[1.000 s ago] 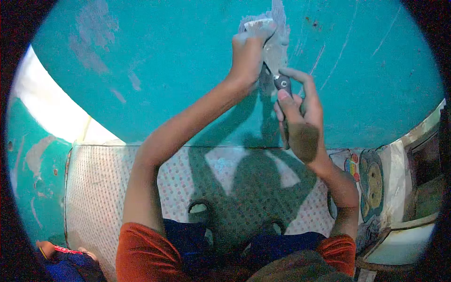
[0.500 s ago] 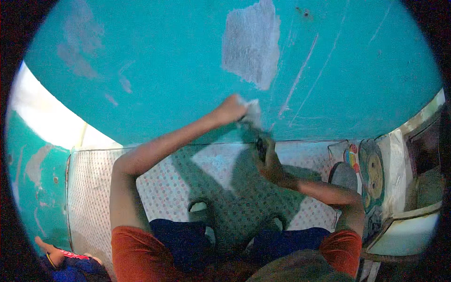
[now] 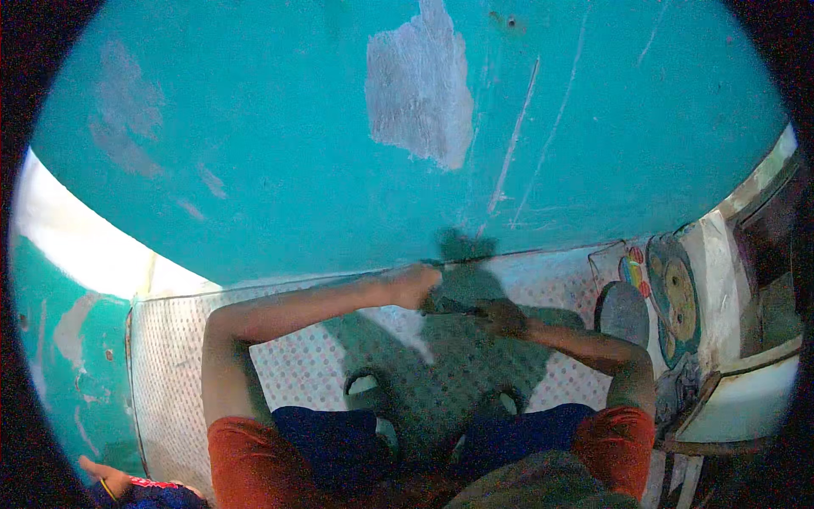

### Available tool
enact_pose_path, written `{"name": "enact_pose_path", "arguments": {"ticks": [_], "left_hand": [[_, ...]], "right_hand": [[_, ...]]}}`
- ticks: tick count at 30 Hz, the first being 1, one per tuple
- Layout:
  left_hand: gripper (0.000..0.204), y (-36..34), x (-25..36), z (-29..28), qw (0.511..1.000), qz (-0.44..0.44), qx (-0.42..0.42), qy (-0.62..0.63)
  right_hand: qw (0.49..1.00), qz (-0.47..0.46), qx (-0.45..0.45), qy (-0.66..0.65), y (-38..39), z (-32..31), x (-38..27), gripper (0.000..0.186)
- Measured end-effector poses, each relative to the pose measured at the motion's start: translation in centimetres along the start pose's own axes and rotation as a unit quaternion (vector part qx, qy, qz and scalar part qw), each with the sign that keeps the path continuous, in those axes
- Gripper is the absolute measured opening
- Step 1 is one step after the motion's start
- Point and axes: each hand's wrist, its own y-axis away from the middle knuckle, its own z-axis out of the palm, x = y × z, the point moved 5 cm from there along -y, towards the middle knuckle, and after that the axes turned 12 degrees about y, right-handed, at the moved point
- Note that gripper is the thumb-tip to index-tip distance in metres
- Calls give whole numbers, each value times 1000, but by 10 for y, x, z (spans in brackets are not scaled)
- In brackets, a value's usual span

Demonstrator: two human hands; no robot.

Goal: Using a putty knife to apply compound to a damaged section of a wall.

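My left hand (image 3: 411, 286) is closed low before the turquoise wall (image 3: 593, 136), around something hidden in shadow. Close at its right, my right hand (image 3: 504, 321) grips a dark putty knife (image 3: 458, 307), dim and hard to make out, its tip near my left fingers. A rough pale grey patch (image 3: 415, 93) sits high on the wall above both hands, among thin scratches. Below them lies a white dotted floor surface (image 3: 170, 365), much of it in my shadow.
At right are a grey rounded object (image 3: 619, 314), a colourful cartoon-like shape (image 3: 674, 297) and a white panel on a worn frame (image 3: 738, 399). A patched turquoise side surface (image 3: 59, 365) stands left. Another person (image 3: 114, 483), in dark blue, shows at the lower left corner.
Both hands have dropped from the grey patch to near the wall's lower edge, taking the knife down and turning it more sideways. The patch is uncovered and appears higher left in view.
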Motion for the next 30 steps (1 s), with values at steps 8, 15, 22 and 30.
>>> {"name": "enact_pose_path", "arguments": {"ticks": [8,15,22,30], "left_hand": [[33,9,28,-16,998,-43,-39,-33],[41,-3,17,-12,991,-101,-55,-73],[32,9,-14,-24,976,-141,-59,-158],[25,32,-96,-10,972,-138,-93,-166]], "right_hand": [[968,49,-244,-40,-20,-8,-6,36],[993,-34,-95,-56,13,18,23,38],[982,42,-163,-83,2,0,10,40],[980,88,-111,-138,-22,-38,-6,38]]}}
